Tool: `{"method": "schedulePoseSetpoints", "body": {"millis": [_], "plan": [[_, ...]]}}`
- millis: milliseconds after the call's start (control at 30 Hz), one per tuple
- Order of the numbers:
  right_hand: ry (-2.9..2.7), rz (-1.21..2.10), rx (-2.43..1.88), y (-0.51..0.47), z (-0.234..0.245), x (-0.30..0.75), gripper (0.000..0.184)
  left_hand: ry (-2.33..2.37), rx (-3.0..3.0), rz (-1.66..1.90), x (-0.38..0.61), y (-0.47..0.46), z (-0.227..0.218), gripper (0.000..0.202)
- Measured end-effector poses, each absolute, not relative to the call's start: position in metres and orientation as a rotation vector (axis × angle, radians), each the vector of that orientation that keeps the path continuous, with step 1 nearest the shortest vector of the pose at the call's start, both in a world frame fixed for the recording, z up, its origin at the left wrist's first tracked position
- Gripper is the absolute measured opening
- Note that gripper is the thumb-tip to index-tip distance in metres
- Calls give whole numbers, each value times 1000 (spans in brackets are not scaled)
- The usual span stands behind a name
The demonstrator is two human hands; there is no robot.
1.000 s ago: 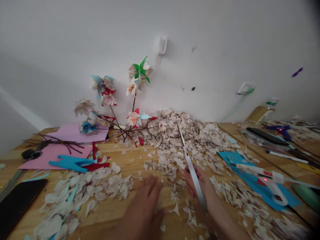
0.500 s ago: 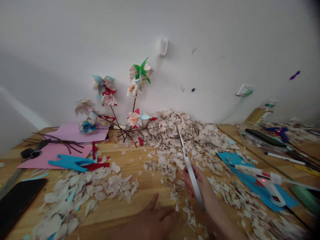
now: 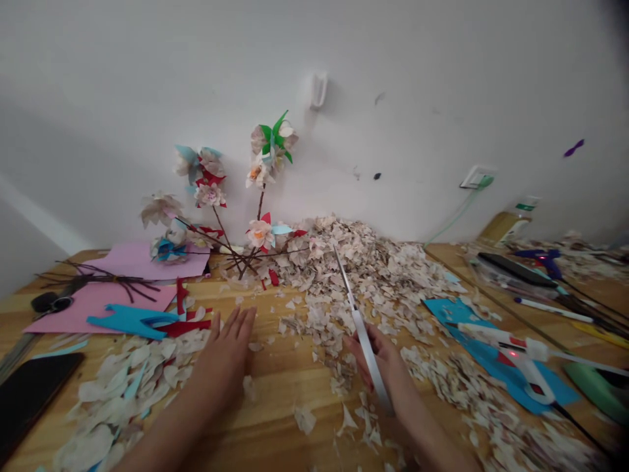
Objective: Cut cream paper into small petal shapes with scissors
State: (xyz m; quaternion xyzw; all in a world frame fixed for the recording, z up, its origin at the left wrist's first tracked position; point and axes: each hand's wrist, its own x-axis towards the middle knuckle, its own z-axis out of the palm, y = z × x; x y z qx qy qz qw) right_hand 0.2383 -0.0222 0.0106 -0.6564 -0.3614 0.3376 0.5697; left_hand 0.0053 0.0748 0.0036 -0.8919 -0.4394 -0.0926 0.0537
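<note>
On the wooden tabletop (image 3: pixel 280 426), left to right: one flat black rectangular device (image 3: pixel 29 393) lies at the near left corner. One pair of black-handled scissors (image 3: pixel 52 303) lies at the edge of two pink paper sheets (image 3: pixel 142 261), which carry a bundle of thin dark twigs (image 3: pixel 98 278). One blue paper cutout (image 3: pixel 125 320) and one red paper strip (image 3: pixel 189 325) lie just beside the sheets. A drift of pale paper petals (image 3: pixel 122 387) spreads below them.

The left hand (image 3: pixel 226 347) is open, palm down on the tabletop, fingers apart, holding nothing, just right of the drift. Behind it, about seven pale paper flowers (image 3: pixel 259 234) on dark twig stems lean against the white wall (image 3: pixel 393 131).

The right hand (image 3: pixel 383 367) is clamped on a long, narrow pointed metal blade with a pale grip (image 3: pixel 363 341). The blade angles away from the person, its tip over the near slope of a large heap of cream paper scraps (image 3: pixel 368 275); contact cannot be confirmed.

Further right, one white glue gun (image 3: pixel 531 360) rests on a blue paper sheet (image 3: pixel 484 341). One blue glue gun (image 3: pixel 540 259) lies beyond, near one amber bottle with a green label (image 3: pixel 506 227), upright; its contents cannot be read.
</note>
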Motion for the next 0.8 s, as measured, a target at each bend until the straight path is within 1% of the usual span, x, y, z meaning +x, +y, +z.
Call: {"method": "schedulePoseSetpoints", "body": {"millis": [67,167,233,333,467,633,700,767,800], "plan": [[-830,807,-1548,-21,10,237,30,-1323,-2709,-409,6,73,7,66],[-814,826,-1549,-21,9,236,29,-1285,-2821,-521,16,59,14,53],[-816,838,-1548,-22,10,236,27,-1346,-2885,-475,26,45,17,49],[-817,854,-1539,-24,12,237,26,-1229,-3037,-263,38,26,17,50],[-803,842,-1522,-23,11,236,28,-1212,-3109,-80,43,17,18,58],[-805,815,-1487,-22,9,235,28,-1173,-3193,-43,35,18,14,68],[-805,809,-1487,-21,9,236,28,-1074,-3233,-124,35,14,-3,75],[-808,805,-1490,-21,10,237,30,-911,-3282,-216,42,5,-31,87],[-811,803,-1491,-22,11,238,31,-816,-3317,-236,48,-2,-47,84]]}}
